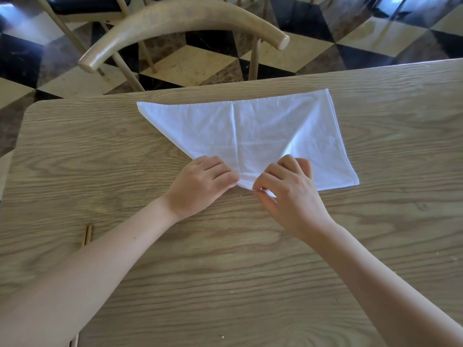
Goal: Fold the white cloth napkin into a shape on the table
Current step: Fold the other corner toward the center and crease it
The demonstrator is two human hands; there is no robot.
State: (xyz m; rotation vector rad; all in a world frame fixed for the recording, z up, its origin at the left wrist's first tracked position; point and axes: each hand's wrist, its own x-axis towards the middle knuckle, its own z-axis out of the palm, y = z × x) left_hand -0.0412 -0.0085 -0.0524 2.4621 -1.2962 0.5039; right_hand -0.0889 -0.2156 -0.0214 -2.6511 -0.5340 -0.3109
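The white cloth napkin (253,131) lies flat on the wooden table (225,259). Its left side is folded down on a diagonal, so the left half forms a triangle whose point meets the near edge at the middle; the right side is still a rectangle. My left hand (200,184) rests on the near point of the folded flap, fingers curled down onto the cloth. My right hand (288,189) pinches the near edge of the napkin beside that point between thumb and forefinger.
A wooden chair with a curved backrest (183,26) stands just beyond the table's far edge. A second chair (85,11) is further back on the checkered floor. A thin wooden strip (87,234) shows by my left forearm.
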